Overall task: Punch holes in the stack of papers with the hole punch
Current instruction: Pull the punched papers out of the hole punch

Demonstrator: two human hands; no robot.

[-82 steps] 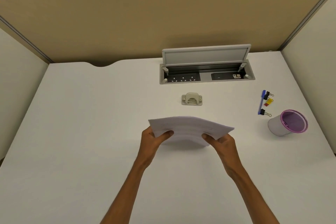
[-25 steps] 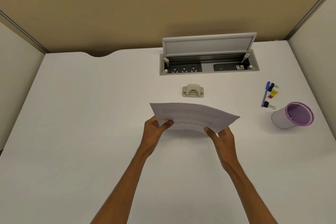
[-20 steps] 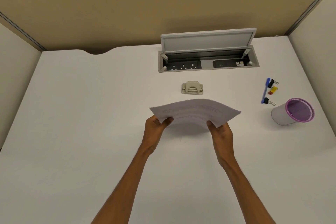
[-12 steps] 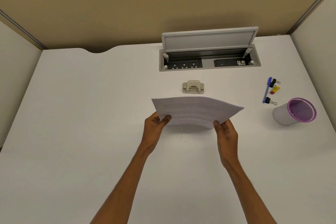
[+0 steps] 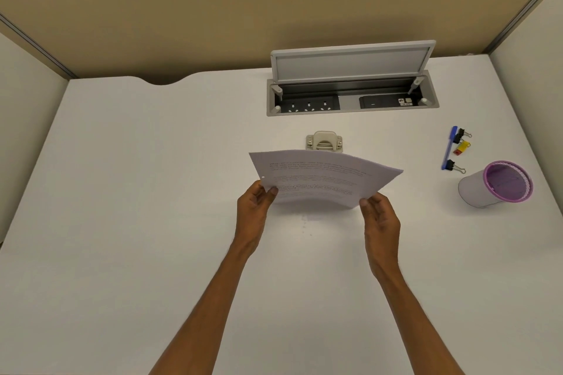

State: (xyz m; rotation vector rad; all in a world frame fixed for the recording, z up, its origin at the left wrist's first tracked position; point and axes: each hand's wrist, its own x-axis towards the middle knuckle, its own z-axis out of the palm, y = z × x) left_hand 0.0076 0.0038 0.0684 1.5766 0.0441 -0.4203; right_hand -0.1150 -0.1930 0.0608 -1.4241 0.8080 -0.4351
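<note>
Two bare hands, left hand (image 5: pixel 254 204) and right hand (image 5: pixel 379 216), pinch the bowed white stack of printed papers (image 5: pixel 323 179) by its near corners above the white desk (image 5: pixel 122 192), just short of the small beige hole punch (image 5: pixel 324 141); square edges, feed flat into slot.

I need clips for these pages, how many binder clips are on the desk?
3, all beside the blue pen at the right: a black binder clip at its far end, a yellow binder clip just nearer, another black clip at its near end. None seems hidden.
</note>
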